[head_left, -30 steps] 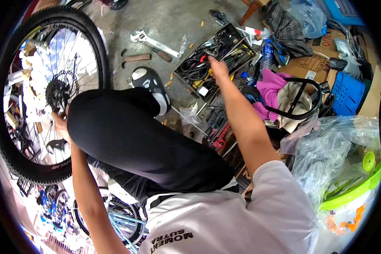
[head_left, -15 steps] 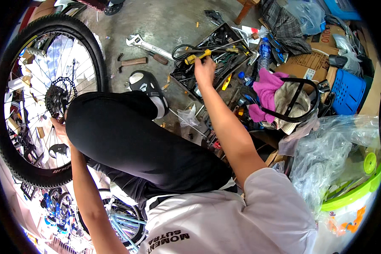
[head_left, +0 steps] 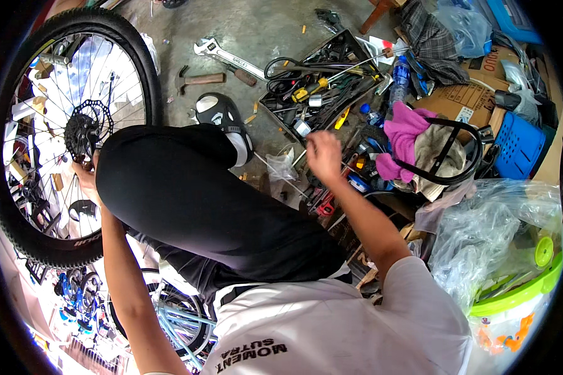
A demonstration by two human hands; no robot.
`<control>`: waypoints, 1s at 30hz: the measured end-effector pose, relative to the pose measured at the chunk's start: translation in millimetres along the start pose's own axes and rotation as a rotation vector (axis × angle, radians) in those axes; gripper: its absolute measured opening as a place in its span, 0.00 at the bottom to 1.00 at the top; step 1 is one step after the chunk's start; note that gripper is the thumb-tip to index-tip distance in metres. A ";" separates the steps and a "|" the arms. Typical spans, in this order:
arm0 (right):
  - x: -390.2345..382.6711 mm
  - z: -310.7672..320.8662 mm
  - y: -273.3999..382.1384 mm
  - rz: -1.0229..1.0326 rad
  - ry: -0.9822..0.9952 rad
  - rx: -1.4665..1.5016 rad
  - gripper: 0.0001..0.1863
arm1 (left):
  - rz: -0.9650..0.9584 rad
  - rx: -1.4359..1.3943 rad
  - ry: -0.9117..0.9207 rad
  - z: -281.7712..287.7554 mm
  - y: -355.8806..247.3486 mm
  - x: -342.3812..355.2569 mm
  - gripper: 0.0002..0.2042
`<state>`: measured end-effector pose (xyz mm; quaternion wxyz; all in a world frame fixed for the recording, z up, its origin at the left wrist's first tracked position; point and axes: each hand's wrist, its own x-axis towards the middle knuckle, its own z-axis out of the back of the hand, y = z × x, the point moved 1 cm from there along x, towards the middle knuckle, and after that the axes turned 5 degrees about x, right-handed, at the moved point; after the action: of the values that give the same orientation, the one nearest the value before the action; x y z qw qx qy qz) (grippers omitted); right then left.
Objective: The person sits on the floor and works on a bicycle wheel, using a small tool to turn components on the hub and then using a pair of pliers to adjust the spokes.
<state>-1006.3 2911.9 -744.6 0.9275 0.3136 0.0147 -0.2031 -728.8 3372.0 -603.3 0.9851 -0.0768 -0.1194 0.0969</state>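
A large bicycle wheel (head_left: 147, 94) with a knobby black tyre stands upright at my left. My left hand (head_left: 89, 182) is closed on it just below the hub and brake disc (head_left: 89, 130); my black-trousered knee hides part of that hand. Over the near edge of a tool tray, my right hand (head_left: 323, 156) hovers with loosely bent fingers and no tool visible in it. Beside its fingertips lies a small silver metal piece (head_left: 302, 128). A yellow-handled screwdriver (head_left: 305, 92) rests farther back on the tray's jumble of tools.
A hammer (head_left: 200, 79) and a big adjustable wrench (head_left: 231, 57) lie on the concrete floor. To the right are a water bottle (head_left: 400, 78), pink cloth (head_left: 406, 134), a blue plastic basket (head_left: 520, 145) and clear plastic wrap (head_left: 475, 231). My shoe (head_left: 218, 115) is planted left of the tray.
My right hand has let go of the yellow-handled screwdriver, leaving it in the tray, and has pulled back toward me. The left hand stays at the wheel. The view has shifted slightly.
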 end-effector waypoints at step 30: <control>124.6 18.9 -52.3 0.296 0.235 -0.537 0.26 | 0.120 -0.003 -0.010 9.7 -27.4 -12.7 0.19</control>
<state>-914.1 2817.3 -778.7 0.9884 0.0780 0.1290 -0.0175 -738.5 3344.0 -592.0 0.9768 -0.0848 -0.1196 0.1560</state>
